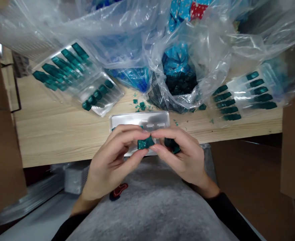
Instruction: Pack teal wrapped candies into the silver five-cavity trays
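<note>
In front of my body, both hands pinch one small translucent teal plastic piece (144, 143) between thumbs and fingertips. My left hand (117, 157) is closed on its left side, and my right hand (182, 154) grips its right end. More dark teal pieces (172, 146) are tucked in the curled fingers of my right hand. Under the hands lies a shallow clear plastic tray (139, 118) with moulded slots. My hands cover much of it, and a bit of teal shows at its left side.
Clear trays holding teal pieces lie at left (97, 93) and right (237, 97). Behind the hands stands an open plastic bag (181, 80) of dark pieces. Teal scraps (142, 106) litter the wooden table (49, 134). Cardboard (247, 174) stands at the right.
</note>
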Demonstrator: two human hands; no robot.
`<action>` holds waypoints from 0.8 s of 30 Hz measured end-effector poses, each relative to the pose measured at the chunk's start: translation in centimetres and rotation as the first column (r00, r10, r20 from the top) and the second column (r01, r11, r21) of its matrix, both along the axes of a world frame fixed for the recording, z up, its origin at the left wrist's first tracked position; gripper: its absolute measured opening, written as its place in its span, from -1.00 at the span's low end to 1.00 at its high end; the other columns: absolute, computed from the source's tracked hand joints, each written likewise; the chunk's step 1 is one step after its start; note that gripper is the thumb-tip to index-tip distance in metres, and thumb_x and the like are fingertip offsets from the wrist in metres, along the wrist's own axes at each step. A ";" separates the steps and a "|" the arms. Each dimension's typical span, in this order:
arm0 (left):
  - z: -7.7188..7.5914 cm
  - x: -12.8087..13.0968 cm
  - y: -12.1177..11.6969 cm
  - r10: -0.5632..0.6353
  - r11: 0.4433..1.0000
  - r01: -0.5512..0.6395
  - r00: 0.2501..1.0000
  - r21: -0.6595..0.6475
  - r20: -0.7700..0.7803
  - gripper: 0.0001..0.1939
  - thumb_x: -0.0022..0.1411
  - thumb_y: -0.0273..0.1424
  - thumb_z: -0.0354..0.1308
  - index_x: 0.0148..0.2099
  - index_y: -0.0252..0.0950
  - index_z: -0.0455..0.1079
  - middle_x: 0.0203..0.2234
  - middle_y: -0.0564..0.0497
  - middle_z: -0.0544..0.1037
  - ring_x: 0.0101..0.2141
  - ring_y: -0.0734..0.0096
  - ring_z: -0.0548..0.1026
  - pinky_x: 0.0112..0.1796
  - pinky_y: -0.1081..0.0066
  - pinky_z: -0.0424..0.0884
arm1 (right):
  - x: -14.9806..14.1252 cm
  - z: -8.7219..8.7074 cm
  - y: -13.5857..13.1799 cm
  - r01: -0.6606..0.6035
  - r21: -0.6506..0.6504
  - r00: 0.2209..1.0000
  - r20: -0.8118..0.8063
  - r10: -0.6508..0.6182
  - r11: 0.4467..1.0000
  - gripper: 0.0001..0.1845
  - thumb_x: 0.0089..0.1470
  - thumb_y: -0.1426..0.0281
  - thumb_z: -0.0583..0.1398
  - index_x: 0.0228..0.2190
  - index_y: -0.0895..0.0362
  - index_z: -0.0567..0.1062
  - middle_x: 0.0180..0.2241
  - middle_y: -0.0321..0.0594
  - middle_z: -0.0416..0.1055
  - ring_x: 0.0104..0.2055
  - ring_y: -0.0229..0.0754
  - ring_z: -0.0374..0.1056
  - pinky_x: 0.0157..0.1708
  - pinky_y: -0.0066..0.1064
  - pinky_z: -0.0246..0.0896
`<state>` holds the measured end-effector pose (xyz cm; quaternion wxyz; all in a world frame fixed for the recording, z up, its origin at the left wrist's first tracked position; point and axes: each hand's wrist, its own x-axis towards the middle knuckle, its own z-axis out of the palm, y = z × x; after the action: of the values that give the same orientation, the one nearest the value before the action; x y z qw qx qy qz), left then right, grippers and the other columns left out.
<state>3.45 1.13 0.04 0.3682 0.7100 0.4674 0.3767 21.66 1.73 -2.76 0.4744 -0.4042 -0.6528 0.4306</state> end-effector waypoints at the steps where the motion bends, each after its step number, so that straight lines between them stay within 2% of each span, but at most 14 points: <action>1: -0.1 0.0 -0.1 0.009 1.000 -0.008 1.000 0.010 -0.024 -0.65 0.27 -0.62 0.17 0.05 -0.20 0.41 -0.13 -0.03 0.51 -0.10 0.42 0.52 -0.17 0.47 0.55 | 0.0 0.0 0.0 0.016 0.047 0.999 0.039 -0.018 0.999 -0.89 0.24 0.46 0.24 -0.17 0.10 0.46 -0.29 -0.29 0.55 -0.34 -0.32 0.43 -0.40 -0.47 0.29; 3: -0.3 0.1 -0.2 0.035 0.999 -0.032 0.996 0.041 -0.082 -0.64 0.29 -0.64 0.13 0.06 -0.19 0.39 -0.11 -0.02 0.51 -0.05 0.41 0.51 -0.06 0.41 0.52 | -0.3 -0.2 -0.1 0.051 0.200 0.987 0.141 -0.080 0.978 -0.93 0.25 0.49 0.21 -0.21 0.11 0.48 -0.37 -0.27 0.54 -0.39 -0.29 0.41 -0.43 -0.44 0.28; 5: -0.7 0.3 -0.3 0.044 0.996 -0.031 0.986 0.080 -0.163 -0.66 0.31 -0.63 0.10 0.07 -0.21 0.36 -0.10 -0.02 0.52 -0.02 0.41 0.50 0.00 0.37 0.50 | -0.8 -0.5 -0.2 0.071 0.355 0.959 0.233 -0.162 0.932 -0.91 0.25 0.51 0.18 -0.27 0.13 0.49 -0.47 -0.27 0.50 -0.45 -0.27 0.37 -0.46 -0.41 0.25; 7: -1.0 0.4 -0.3 0.024 0.994 -0.001 0.976 0.107 -0.214 -0.69 0.32 -0.61 0.10 0.06 -0.24 0.34 -0.11 -0.02 0.53 -0.04 0.43 0.51 -0.01 0.39 0.50 | -1.1 -0.7 -0.3 0.060 0.409 0.946 0.269 -0.183 0.911 -0.89 0.25 0.52 0.17 -0.32 0.14 0.49 -0.53 -0.28 0.46 -0.50 -0.27 0.33 -0.49 -0.40 0.23; 9: -1.2 0.4 -0.4 -0.012 0.996 0.030 0.982 0.090 -0.188 -0.71 0.32 -0.61 0.11 0.04 -0.24 0.33 -0.13 -0.02 0.55 -0.06 0.42 0.54 -0.04 0.39 0.53 | -1.2 -0.9 -0.4 0.050 0.330 0.969 0.213 -0.127 0.943 -0.89 0.25 0.50 0.18 -0.33 0.13 0.48 -0.50 -0.29 0.48 -0.49 -0.29 0.35 -0.48 -0.43 0.26; 12: -0.9 0.4 -0.5 -0.017 1.000 0.018 0.998 0.019 -0.061 -0.67 0.31 -0.66 0.06 0.03 -0.21 0.33 -0.13 -0.03 0.56 -0.04 0.39 0.55 -0.05 0.35 0.56 | -0.7 -0.8 -0.5 0.059 0.067 0.998 0.010 -0.060 0.996 -0.93 0.23 0.43 0.24 -0.21 0.06 0.51 -0.35 -0.32 0.56 -0.38 -0.31 0.46 -0.38 -0.48 0.38; 15: -0.5 0.3 -0.6 0.018 1.000 -0.018 1.000 0.008 -0.009 -0.64 0.29 -0.71 0.03 0.01 -0.21 0.36 -0.13 -0.02 0.55 -0.03 0.43 0.54 -0.07 0.42 0.56 | -0.2 -0.7 -0.6 0.017 -0.108 0.991 -0.131 -0.031 0.994 -0.81 0.18 0.44 0.30 -0.14 0.01 0.56 -0.24 -0.34 0.61 -0.27 -0.30 0.52 -0.23 -0.47 0.45; 17: -0.6 0.3 -0.5 0.019 0.998 -0.016 0.998 0.066 -0.054 -0.68 0.30 -0.68 0.07 0.00 -0.22 0.37 -0.10 -0.02 0.55 -0.04 0.44 0.54 -0.07 0.43 0.55 | -0.1 -0.8 -0.5 -0.029 -0.135 0.985 -0.174 0.005 0.990 -0.77 0.16 0.48 0.31 -0.13 0.00 0.60 -0.20 -0.32 0.62 -0.19 -0.28 0.54 -0.15 -0.43 0.46; 19: -0.8 0.1 -0.5 0.035 0.983 -0.003 0.985 0.185 -0.168 -0.71 0.29 -0.64 0.13 0.00 -0.23 0.38 -0.10 -0.03 0.54 -0.07 0.42 0.55 -0.06 0.41 0.55 | -0.1 -0.9 -0.5 -0.051 -0.173 0.977 -0.213 0.014 0.984 -0.74 0.13 0.49 0.33 -0.13 -0.01 0.62 -0.19 -0.30 0.63 -0.17 -0.25 0.55 -0.13 -0.39 0.48; 22: -1.5 -0.3 -0.8 0.058 0.941 0.039 0.960 0.337 -0.274 -0.74 0.30 -0.63 0.12 -0.03 -0.24 0.39 -0.18 -0.02 0.55 -0.14 0.42 0.55 -0.13 0.41 0.56 | -0.2 -1.2 -0.5 -0.141 -0.322 0.940 -0.341 0.025 0.936 -0.77 0.07 0.46 0.37 -0.19 0.00 0.65 -0.27 -0.31 0.63 -0.37 -0.30 0.52 -0.31 -0.45 0.49; 24: -2.0 -0.4 -1.2 0.038 0.951 0.043 0.966 0.306 -0.254 -0.77 0.33 -0.61 0.09 -0.07 -0.21 0.40 -0.23 0.02 0.55 -0.18 0.44 0.56 -0.16 0.42 0.56 | -0.4 -1.4 -0.8 -0.223 -0.415 0.903 -0.429 0.027 0.882 -0.81 0.03 0.43 0.40 -0.24 0.04 0.66 -0.33 -0.32 0.61 -0.53 -0.38 0.42 -0.51 -0.54 0.41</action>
<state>3.01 -0.08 -1.96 0.1895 0.8021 0.4456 0.3495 21.28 0.94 -4.12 0.4637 -0.3603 -0.4446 0.6764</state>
